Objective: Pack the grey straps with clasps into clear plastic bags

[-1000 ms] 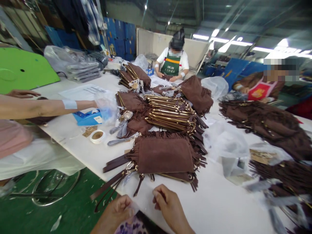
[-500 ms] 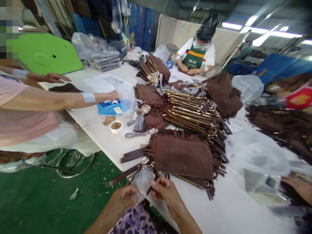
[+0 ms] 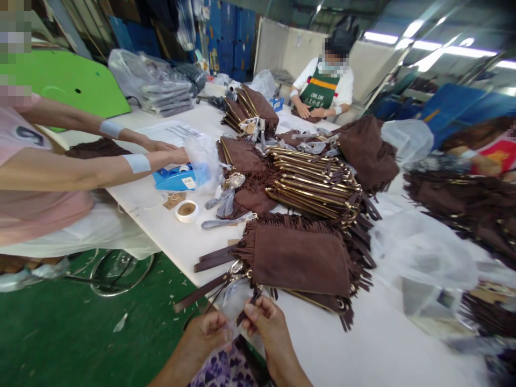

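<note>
At the table's near edge, my right hand (image 3: 268, 325) pinches a thin dark brown leather strap (image 3: 253, 302) on a brown fringed suede bag (image 3: 300, 260). The bag lies flat on top of another gold-trimmed one. My left hand (image 3: 209, 330) is closed on a piece of clear plastic (image 3: 233, 301) beside that strap, below the bag's metal clasp (image 3: 237, 267). The two hands are close together. Further brown straps (image 3: 215, 258) stick out past the bag's left side.
Behind lies a stack of gold-zipped brown bags (image 3: 314, 183). To the left are a white tape roll (image 3: 186, 211) and a blue tape dispenser (image 3: 175, 181), where a co-worker's arms (image 3: 133, 164) reach in. Another person (image 3: 322, 91) works at the far side. Plastic sheeting (image 3: 419, 252) covers the right.
My hands have drawn slightly closer together around the strap and plastic. The left co-worker's second hand has moved across to join the first by the blue dispenser. The view shifted a little.
</note>
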### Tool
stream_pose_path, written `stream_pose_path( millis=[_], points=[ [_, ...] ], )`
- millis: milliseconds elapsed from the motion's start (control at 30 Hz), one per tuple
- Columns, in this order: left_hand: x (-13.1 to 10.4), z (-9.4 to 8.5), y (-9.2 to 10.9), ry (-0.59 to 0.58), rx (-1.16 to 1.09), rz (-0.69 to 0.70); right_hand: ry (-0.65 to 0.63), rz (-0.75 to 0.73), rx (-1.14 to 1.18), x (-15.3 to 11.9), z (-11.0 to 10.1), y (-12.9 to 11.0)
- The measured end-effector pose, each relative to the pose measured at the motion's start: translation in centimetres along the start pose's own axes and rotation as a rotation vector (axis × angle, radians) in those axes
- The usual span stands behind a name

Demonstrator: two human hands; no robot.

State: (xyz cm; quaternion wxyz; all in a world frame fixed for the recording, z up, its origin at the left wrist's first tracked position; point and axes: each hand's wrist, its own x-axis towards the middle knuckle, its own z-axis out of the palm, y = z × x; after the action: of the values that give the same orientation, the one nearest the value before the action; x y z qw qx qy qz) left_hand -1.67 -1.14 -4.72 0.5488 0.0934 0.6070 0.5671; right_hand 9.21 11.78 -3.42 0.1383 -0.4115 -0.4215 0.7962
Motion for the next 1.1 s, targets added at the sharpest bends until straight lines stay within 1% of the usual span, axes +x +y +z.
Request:
stream_pose_path(
  millis=[167,367,500,667,900,1000,1100],
  points=[
    [-0.3,0.5,-0.1,0.022,-0.106,-0.073,0.049,-0.059,-0.015,-0.1,0.5,0.3],
    [-0.4,1.0,-1.0,0.035,-0.205,-0.079,0.054,-0.084,-0.066,0.1,0.2,0.5],
    [-0.4,1.2,-1.1,0.062,-0.214,-0.092,0.031,-0.067,-0.094,0.2,-0.1,0.5],
    [-0.5,1.5,-0.2,0.098,-0.160,-0.093,0.025,-0.067,-0.096,0.2,-0.2,0.5],
    [-1.0,1.7,0.9,0.078,-0.088,-0.118,0.048,-0.060,-0.104,0.2,-0.1,0.4],
    [-1.0,1.6,0.7,0.063,-0.090,-0.123,0.051,-0.076,-0.094,0.2,-0.1,0.6],
    [-0.8,1.3,0.1,0.040,-0.109,-0.118,0.072,-0.101,-0.087,0.2,0.0,0.9]
  ],
)
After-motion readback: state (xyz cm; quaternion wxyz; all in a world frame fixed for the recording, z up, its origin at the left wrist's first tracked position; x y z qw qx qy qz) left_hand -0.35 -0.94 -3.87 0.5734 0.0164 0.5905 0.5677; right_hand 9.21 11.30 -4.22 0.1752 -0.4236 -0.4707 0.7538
